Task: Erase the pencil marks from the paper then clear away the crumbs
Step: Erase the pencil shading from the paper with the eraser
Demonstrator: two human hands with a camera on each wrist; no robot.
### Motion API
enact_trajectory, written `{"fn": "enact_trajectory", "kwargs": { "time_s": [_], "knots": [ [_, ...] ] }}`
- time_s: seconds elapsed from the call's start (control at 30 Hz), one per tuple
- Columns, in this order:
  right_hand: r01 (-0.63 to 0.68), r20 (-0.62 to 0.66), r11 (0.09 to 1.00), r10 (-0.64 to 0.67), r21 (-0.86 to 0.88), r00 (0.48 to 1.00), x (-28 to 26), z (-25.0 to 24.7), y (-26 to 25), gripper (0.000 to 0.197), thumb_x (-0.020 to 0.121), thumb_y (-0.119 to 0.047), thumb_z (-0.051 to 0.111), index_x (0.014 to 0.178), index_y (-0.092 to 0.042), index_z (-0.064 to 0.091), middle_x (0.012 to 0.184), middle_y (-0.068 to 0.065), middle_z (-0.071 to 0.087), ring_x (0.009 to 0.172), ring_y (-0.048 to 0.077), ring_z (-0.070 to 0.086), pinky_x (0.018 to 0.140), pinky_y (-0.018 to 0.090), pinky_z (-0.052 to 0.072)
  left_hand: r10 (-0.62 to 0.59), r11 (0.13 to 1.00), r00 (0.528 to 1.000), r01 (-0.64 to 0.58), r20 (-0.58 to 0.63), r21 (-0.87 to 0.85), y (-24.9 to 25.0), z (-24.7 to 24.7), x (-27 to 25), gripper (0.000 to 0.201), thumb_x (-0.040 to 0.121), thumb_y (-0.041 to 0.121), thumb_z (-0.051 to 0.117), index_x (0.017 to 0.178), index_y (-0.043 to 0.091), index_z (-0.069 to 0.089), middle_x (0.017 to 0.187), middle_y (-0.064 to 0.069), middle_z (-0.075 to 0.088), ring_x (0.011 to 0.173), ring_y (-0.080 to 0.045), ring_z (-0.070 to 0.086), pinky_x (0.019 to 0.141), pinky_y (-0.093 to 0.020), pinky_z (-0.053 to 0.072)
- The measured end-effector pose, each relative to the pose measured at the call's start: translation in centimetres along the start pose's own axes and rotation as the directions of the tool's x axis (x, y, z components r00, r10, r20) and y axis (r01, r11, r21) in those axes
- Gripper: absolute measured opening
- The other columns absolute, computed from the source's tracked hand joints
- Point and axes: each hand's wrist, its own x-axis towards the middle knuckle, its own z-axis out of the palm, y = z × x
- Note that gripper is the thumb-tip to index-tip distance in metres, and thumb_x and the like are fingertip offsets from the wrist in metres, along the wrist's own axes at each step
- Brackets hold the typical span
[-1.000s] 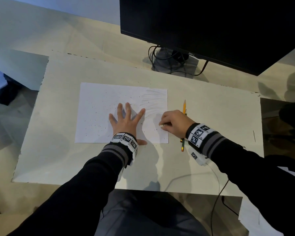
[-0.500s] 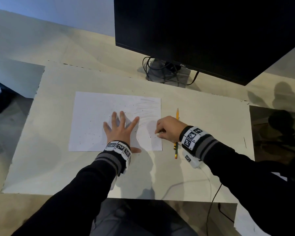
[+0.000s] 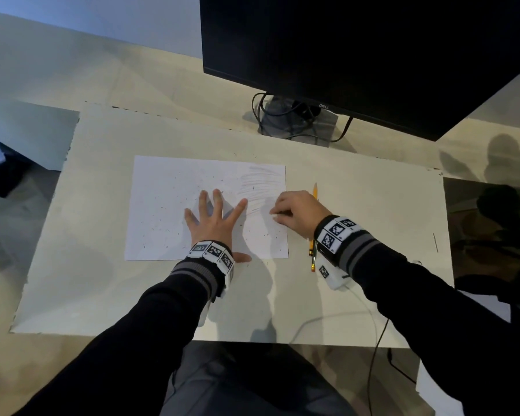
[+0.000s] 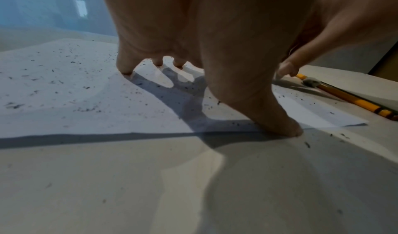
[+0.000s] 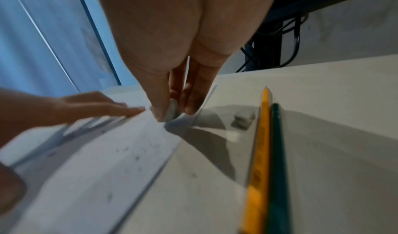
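A white sheet of paper (image 3: pixel 168 205) lies on the desk, speckled with dark eraser crumbs (image 4: pixel 53 81). Faint pencil strokes (image 3: pixel 260 184) fill its upper right corner. My left hand (image 3: pixel 215 217) lies flat on the sheet with fingers spread, its thumb (image 4: pixel 277 120) touching the desk just past the near edge. My right hand (image 3: pixel 294 211) sits at the sheet's right edge, fingers curled, pinching a small grey eraser (image 5: pixel 172 112) against the paper. A second grey eraser (image 5: pixel 242 121) lies on the desk beside it.
A yellow pencil (image 3: pixel 314 223) and a green one (image 5: pixel 279 169) lie side by side right of the sheet, partly under my right wrist. A black monitor (image 3: pixel 357 49) with stand and cables (image 3: pixel 294 121) stands at the back. The large white board (image 3: pixel 87 280) under the paper ends near me.
My right hand has shifted slightly up the sheet's right edge with the eraser. The left hand stays flat on the paper. The head view has drifted.
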Motion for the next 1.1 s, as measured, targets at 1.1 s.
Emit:
{"fn": "enact_trajectory", "kwargs": {
  "time_s": [1.1],
  "knots": [
    [0.006,0.293,0.993,0.028,-0.115,0.956,-1.3,-1.1,0.7,0.016,0.088,-0.018,0.069,0.102,-0.014,0.076,0.101,-0.005,0.067,0.093,0.015,0.063,0.084,0.03,0.051,0.019,0.998,1.0,-0.02,0.024,0.057,0.7,-0.9,0.0,0.134,0.059,0.079,0.072,0.148,0.048,-0.023,0.158,-0.021,-0.019,0.144,-0.051,-0.019,0.109,-0.074,0.015]
  ]
}}
